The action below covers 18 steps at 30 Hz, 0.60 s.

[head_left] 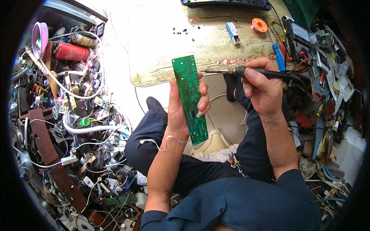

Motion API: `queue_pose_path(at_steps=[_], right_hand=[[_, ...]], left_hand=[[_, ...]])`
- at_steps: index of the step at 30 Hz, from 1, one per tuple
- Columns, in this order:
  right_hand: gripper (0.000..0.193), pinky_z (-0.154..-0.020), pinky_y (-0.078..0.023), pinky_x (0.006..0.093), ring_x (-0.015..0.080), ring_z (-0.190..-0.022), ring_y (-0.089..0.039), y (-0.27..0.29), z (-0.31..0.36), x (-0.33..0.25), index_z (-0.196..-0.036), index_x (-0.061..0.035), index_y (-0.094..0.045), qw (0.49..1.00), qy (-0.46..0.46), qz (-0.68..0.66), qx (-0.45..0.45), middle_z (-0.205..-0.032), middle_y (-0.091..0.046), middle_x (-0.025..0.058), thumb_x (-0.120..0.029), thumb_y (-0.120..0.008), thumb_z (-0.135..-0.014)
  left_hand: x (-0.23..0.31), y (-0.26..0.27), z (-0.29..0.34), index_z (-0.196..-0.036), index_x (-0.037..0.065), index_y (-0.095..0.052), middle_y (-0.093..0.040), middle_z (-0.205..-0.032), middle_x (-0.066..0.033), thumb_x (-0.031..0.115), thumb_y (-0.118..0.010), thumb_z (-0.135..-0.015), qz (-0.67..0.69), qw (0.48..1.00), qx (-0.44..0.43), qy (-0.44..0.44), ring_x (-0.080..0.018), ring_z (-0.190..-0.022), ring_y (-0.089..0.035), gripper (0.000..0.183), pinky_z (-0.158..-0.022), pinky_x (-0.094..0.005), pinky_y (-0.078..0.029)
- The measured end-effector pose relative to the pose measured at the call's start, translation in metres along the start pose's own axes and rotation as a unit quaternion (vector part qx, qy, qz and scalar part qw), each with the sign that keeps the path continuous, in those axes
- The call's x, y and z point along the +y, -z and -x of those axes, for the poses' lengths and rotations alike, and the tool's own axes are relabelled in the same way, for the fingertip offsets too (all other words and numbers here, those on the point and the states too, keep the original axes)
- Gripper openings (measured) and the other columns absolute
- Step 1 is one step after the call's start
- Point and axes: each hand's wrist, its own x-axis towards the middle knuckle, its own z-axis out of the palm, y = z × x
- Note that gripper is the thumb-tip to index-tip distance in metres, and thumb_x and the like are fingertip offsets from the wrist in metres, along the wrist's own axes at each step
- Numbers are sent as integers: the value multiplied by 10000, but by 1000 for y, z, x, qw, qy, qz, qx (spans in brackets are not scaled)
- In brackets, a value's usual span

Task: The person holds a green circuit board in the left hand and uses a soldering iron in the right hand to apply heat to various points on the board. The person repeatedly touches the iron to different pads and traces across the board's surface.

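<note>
Left hand (181,111) grips the upright green circuit board (189,98); right hand (262,90), right of the board, holds a soldering iron (246,72) pointing leftward at it.

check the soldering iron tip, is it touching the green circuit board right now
No, the soldering iron in the right hand has its tip clear of the green circuit board held by the left hand.

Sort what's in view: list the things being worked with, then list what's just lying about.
In use:
- green circuit board, held upright in the left hand
- soldering iron, in the right hand, tip beside the board's top edge

Lying about:
- orange solder spool
- blue screwdriver
- small blue-and-white box
- red cylinder in the pile of parts
- meter
</note>
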Motion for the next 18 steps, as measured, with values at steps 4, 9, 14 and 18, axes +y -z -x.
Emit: queue_pose_path(at_steps=[4,9,14,18], right_hand=[[151,-465,-457,231,104,-527,-577,-1,0,2,-1019,-1,-642,1000,5,24,1,-746,-652,90,-46,-712,-894],[157,-466,-466,234,108,-527,-586,-5,1,3,-1028,10,-644,1000,3,6,-3,-744,-656,90,-50,-711,-899],[155,-463,-465,236,114,-525,-592,-5,1,4,-1025,14,-649,1000,-10,1,9,-749,-665,98,-58,-711,-902],[148,-459,-464,236,116,-513,-589,-6,-1,3,-1014,12,-659,999,-22,1,24,-748,-669,102,-71,-715,-904]], left_hand=[[1,0,1,-1376,4,-461,-578,-962,-104,615,-344,-1049,-18,1000,-5,0,-119,-566,-500,702,-469,-245,-401],[2,-1,4,-1346,16,-476,-596,-984,-117,620,-348,-1046,-34,999,20,8,-123,-551,-506,686,-447,-240,-399],[2,-3,3,-1288,26,-500,-600,-991,-119,637,-353,-1037,-42,998,42,11,-127,-555,-520,677,-448,-235,-410],[1,2,2,-1186,9,-543,-610,-949,-112,672,-347,-1021,-72,997,21,14,-124,-540,-519,710,-450,-226,-404]])
